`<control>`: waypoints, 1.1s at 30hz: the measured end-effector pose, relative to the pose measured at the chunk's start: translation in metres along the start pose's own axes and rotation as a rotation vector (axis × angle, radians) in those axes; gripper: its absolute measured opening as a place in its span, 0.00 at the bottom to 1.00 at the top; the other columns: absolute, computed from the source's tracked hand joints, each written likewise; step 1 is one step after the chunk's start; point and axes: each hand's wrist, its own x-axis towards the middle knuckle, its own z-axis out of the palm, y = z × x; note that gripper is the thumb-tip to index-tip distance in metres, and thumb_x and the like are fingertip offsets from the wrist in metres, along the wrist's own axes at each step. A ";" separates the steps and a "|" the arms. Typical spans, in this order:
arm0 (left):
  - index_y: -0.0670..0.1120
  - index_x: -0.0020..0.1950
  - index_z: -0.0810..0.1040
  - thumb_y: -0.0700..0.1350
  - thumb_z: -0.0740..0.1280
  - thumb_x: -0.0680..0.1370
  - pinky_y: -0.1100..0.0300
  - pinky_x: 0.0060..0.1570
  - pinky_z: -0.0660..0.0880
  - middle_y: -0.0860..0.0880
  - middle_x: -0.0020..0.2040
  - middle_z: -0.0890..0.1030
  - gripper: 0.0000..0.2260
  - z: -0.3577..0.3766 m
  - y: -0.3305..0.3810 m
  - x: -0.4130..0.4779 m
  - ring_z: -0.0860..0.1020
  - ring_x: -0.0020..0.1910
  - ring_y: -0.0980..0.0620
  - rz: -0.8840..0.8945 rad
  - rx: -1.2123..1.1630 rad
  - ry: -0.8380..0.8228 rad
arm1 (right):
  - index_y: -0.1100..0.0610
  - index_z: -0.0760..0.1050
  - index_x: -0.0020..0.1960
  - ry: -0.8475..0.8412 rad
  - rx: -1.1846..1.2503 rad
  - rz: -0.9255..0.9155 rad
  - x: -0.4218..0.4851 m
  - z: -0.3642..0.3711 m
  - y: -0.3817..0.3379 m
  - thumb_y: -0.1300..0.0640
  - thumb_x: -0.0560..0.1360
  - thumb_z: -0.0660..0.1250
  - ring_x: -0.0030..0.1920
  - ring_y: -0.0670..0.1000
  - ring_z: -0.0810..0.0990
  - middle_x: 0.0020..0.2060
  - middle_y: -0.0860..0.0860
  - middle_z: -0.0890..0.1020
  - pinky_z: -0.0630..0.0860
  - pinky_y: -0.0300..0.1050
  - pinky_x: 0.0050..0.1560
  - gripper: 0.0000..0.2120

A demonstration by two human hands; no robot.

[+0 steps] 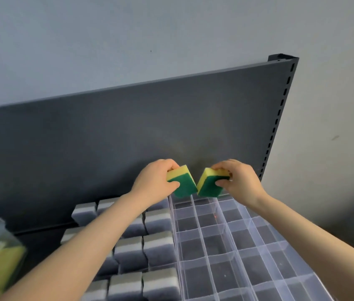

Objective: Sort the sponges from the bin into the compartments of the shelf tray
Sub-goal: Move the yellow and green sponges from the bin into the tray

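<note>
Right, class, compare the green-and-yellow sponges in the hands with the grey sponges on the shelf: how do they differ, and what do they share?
Colour: the green-and-yellow sponges are bright, the grey sponges dull.
Place: the green-and-yellow sponges are gripped in the air by the left hand and right hand; the grey sponges sit in rows.
Pose: the green-and-yellow sponges tilt; the grey sponges sit level.
Shared: two-layer blocks.

No legible text or labels.

A yellow-and-green sponge [183,183] is gripped by the left hand [155,180], a second sponge [210,184] by the right hand [240,181], both tilted above the clear shelf tray's [232,255] far edge; grey sponges [128,248] are packed beside its left edge.
</note>
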 end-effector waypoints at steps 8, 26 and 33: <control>0.54 0.55 0.75 0.44 0.71 0.72 0.59 0.40 0.67 0.57 0.47 0.76 0.13 0.018 -0.006 0.005 0.74 0.45 0.54 -0.017 0.137 -0.071 | 0.51 0.78 0.56 -0.109 -0.010 -0.040 0.013 0.020 0.016 0.63 0.70 0.71 0.49 0.50 0.77 0.50 0.48 0.80 0.74 0.43 0.50 0.17; 0.50 0.57 0.75 0.42 0.70 0.72 0.57 0.39 0.69 0.50 0.53 0.79 0.15 0.055 -0.010 0.014 0.76 0.50 0.46 -0.016 0.373 -0.263 | 0.48 0.79 0.55 -0.264 -0.231 -0.101 0.020 0.049 0.016 0.63 0.70 0.67 0.49 0.54 0.77 0.52 0.49 0.80 0.75 0.44 0.47 0.16; 0.48 0.60 0.75 0.41 0.69 0.74 0.56 0.42 0.74 0.48 0.54 0.80 0.14 0.063 -0.012 0.014 0.77 0.50 0.46 0.003 0.411 -0.259 | 0.49 0.77 0.59 -0.300 -0.276 -0.057 0.011 0.064 0.023 0.63 0.72 0.65 0.51 0.55 0.78 0.53 0.50 0.80 0.74 0.42 0.47 0.18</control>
